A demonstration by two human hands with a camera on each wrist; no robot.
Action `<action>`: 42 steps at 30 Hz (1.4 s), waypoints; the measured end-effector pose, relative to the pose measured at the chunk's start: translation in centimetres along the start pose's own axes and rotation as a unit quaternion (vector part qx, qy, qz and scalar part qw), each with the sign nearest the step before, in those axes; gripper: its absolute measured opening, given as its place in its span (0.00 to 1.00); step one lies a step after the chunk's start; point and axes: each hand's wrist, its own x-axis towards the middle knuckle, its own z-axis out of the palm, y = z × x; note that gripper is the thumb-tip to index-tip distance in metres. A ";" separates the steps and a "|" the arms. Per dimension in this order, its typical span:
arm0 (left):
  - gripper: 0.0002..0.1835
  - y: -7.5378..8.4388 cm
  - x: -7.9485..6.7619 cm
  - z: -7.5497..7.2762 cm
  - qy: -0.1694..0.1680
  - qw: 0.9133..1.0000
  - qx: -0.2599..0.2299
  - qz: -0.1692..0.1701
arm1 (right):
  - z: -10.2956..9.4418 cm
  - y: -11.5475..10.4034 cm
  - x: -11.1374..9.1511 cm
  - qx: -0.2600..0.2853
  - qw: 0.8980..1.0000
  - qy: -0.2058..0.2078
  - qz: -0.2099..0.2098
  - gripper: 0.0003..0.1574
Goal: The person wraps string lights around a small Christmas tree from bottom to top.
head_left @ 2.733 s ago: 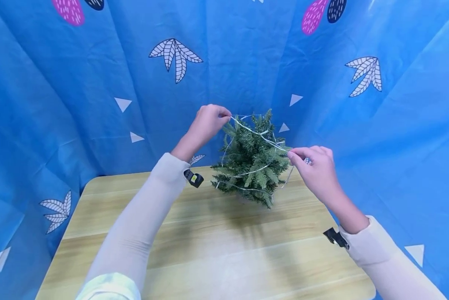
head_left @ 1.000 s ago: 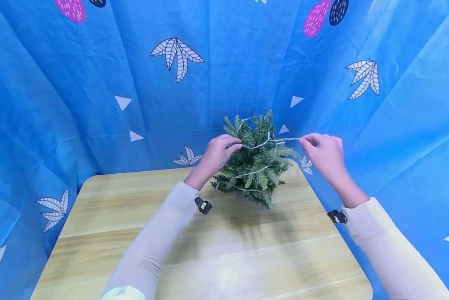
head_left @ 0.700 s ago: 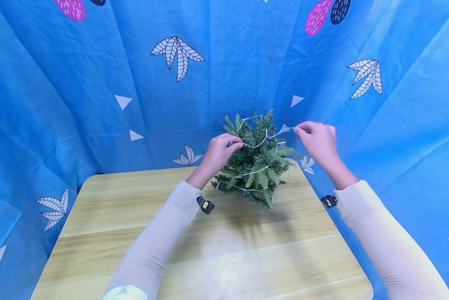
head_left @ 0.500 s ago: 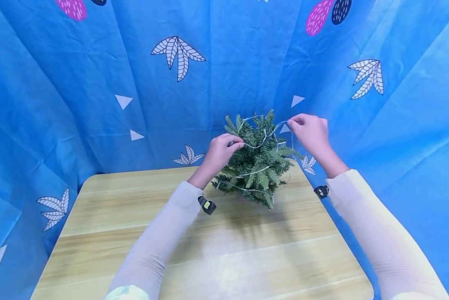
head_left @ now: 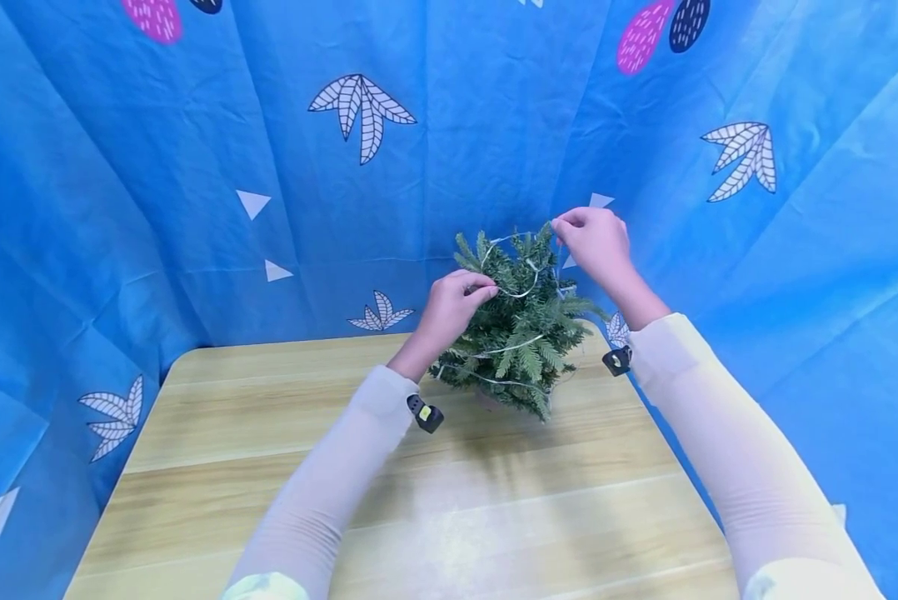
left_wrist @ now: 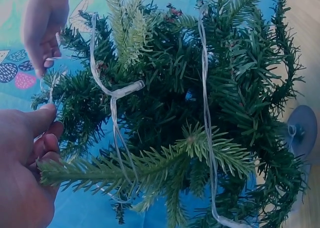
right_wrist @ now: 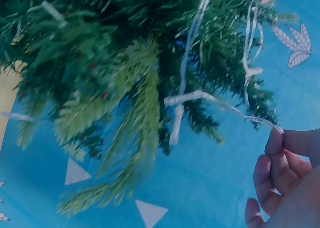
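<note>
A small artificial Christmas tree (head_left: 524,325) stands near the back of the table, with a clear-wired string of lights (head_left: 512,346) looped around it. At the tree's left side my left hand (head_left: 452,307) pinches the light string between thumb and fingers. Beyond the upper right of the tree, my right hand (head_left: 597,243) pinches another stretch of it. In the right wrist view the light string (right_wrist: 235,110) runs taut from the branches to the right fingertips. The left wrist view shows the wire (left_wrist: 206,98) and a small bulb (left_wrist: 127,89) lying over the green branches.
The wooden table (head_left: 269,442) extends in front of and left of the tree. A blue patterned curtain (head_left: 344,217) hangs close behind it and on both sides. Dark wrist cameras (head_left: 425,413) sit at the sleeve cuffs.
My right hand has moved up, left and toward the tree's top, carrying the light string. My left hand came down earlier and has since shifted slightly right, still pinching the string.
</note>
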 end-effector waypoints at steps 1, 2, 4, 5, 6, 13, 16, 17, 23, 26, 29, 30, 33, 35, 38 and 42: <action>0.10 0.0 0.0 0.0 0.000 1.000 -0.001 0.001 | 0.1 -0.2 -0.1 0.002 1.000 -0.001 0.000 0.22; 0.10 -0.1 0.1 0.0 0.001 1.000 -0.001 0.003 | 0.2 -0.4 -0.2 0.006 1.000 -0.002 -0.002 0.21; 0.10 -0.1 0.2 0.1 0.002 1.000 0.001 0.005 | 0.5 -0.7 -0.6 0.013 1.000 -0.002 -0.005 0.21; 0.10 -0.2 0.2 0.1 0.003 1.000 0.002 0.006 | 0.7 -0.7 -0.8 0.014 1.000 0.001 -0.010 0.21; 0.10 -0.2 0.2 0.1 0.003 1.000 0.002 0.006 | 0.9 -0.7 -1.0 0.016 1.000 0.003 -0.014 0.21; 0.10 -0.4 0.2 -0.1 0.002 1.000 0.004 0.001 | 2.9 0.2 -2.5 0.036 0.998 0.021 -0.039 0.19; 0.10 -0.2 0.1 -0.2 0.000 1.000 0.003 -0.001 | 3.3 0.8 -3.1 0.051 0.998 0.023 -0.040 0.18; 0.10 -0.2 0.0 -0.2 0.000 1.000 0.002 -0.002 | 3.4 1.0 -3.2 0.054 0.997 0.024 -0.040 0.17; 0.10 -0.1 -0.2 -0.3 -0.002 1.000 -0.003 -0.013 | 4.0 2.0 -4.0 0.079 0.995 0.037 -0.039 0.15; 0.11 0.0 -0.3 -0.3 -0.004 1.000 -0.008 -0.019 | 4.3 2.5 -4.5 0.105 0.993 0.045 -0.032 0.15; 0.11 0.0 -0.4 -0.4 -0.005 1.000 -0.012 -0.026 | 4.5 2.8 -5.0 0.135 0.990 0.041 -0.020 0.15; 0.11 0.1 -0.4 -0.5 -0.005 0.999 -0.014 -0.028 | 4.6 2.9 -5.1 0.144 0.989 0.037 -0.016 0.15; 0.10 0.1 -0.6 -0.6 -0.006 0.999 -0.017 -0.034 | 4.8 3.1 -5.3 0.165 0.986 0.027 -0.003 0.17; 0.10 0.2 -0.7 -0.6 -0.007 0.999 -0.019 -0.036 | 4.9 3.2 -5.4 0.173 0.985 0.024 0.003 0.17; 0.10 0.4 -0.7 -0.6 -0.008 0.999 -0.021 -0.036 | 4.9 3.3 -5.5 0.173 0.985 0.024 0.009 0.18; 0.10 0.7 -0.8 -0.6 -0.008 0.999 -0.019 -0.034 | 4.6 3.4 -5.6 0.159 0.987 0.030 0.003 0.18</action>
